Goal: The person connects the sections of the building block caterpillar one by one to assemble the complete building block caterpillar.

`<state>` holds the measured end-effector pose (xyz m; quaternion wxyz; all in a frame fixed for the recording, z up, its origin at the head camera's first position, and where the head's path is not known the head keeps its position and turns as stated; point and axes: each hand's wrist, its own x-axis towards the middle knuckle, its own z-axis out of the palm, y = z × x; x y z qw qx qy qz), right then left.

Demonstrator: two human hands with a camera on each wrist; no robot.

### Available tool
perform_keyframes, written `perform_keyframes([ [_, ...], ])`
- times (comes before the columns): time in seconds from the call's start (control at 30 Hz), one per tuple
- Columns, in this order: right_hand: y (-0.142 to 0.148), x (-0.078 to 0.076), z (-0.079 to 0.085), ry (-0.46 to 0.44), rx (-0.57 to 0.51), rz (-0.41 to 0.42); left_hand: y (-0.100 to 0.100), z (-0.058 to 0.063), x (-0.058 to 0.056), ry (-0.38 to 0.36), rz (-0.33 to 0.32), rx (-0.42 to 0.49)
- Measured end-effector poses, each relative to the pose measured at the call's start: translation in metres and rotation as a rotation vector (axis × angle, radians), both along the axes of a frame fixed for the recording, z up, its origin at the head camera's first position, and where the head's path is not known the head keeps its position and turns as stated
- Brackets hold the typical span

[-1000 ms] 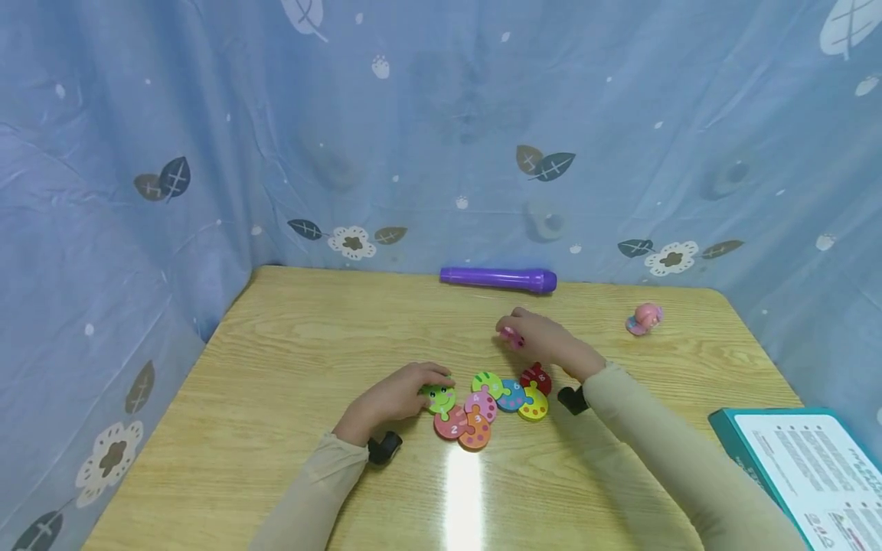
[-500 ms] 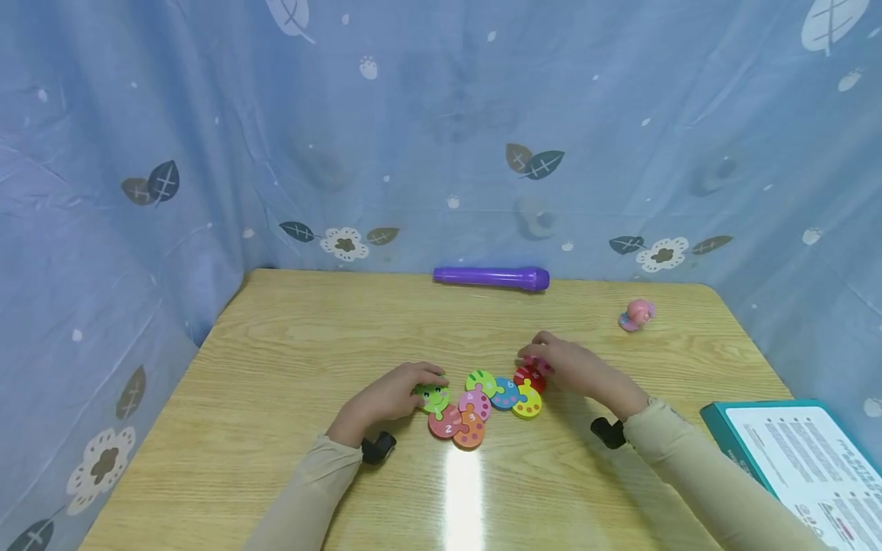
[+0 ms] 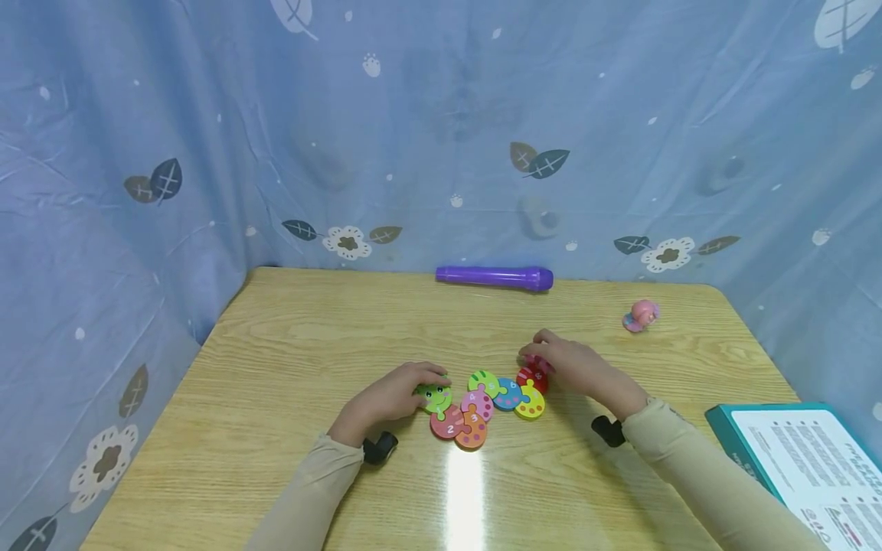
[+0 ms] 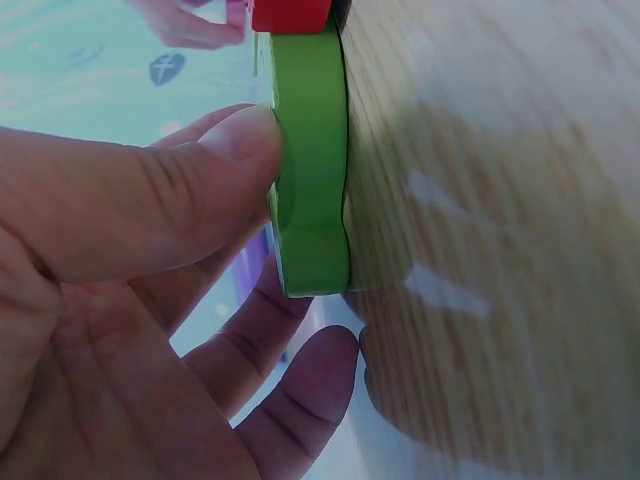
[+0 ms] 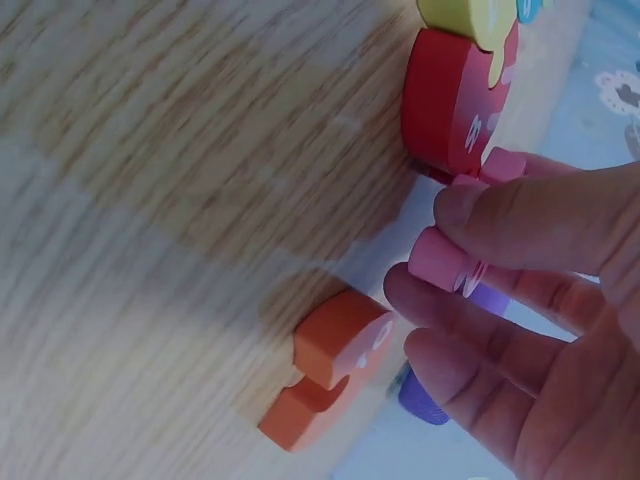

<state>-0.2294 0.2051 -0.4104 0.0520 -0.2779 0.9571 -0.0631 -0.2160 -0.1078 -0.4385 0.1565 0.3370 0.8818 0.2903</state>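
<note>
A caterpillar puzzle of linked, numbered pieces lies on the table. At its left end my left hand (image 3: 400, 392) holds the green smiling head piece (image 4: 310, 165) with thumb on one side, fingers around the other. Red-brown, orange, pink, lime, blue and yellow (image 3: 529, 402) pieces follow in a winding row. My right hand (image 3: 575, 363) pinches a pink piece (image 5: 438, 258) between thumb and fingers, right at the end of the red piece (image 5: 460, 100) marked 8. The hand partly covers the pink piece. In the right wrist view a loose orange piece (image 5: 335, 345) lies close to my fingers.
A purple toy microphone (image 3: 492, 278) lies along the back edge by the blue curtain (image 3: 413, 115). A small pink toy figure (image 3: 642, 314) stands at the back right. At the right edge rests a teal-and-white box (image 3: 799, 451).
My right hand has moved right and towards me, bringing the pink piece to the red piece's end. It barely shifts over the last half second. My left hand stays on the head piece.
</note>
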Motion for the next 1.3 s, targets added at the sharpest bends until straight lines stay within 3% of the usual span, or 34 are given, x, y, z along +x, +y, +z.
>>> perform_keyframes([
  [0.27,-0.005,-0.002,0.0,0.01,0.101,0.06,0.0,0.0,0.0,-0.003,0.001,-0.003],
  [0.57,0.002,-0.002,-0.008,0.135,0.133,0.143,0.0,-0.002,0.0,-0.004,0.002,0.002],
  [0.87,0.003,-0.002,-0.011,0.125,0.117,0.163,0.001,-0.002,-0.001,0.0,-0.001,-0.005],
  [1.1,0.002,-0.003,-0.008,0.177,0.202,0.19,0.0,-0.003,0.0,-0.013,0.004,-0.009],
  [1.3,0.006,-0.003,-0.002,0.114,0.172,0.176,0.001,-0.002,-0.001,-0.01,0.0,-0.003],
])
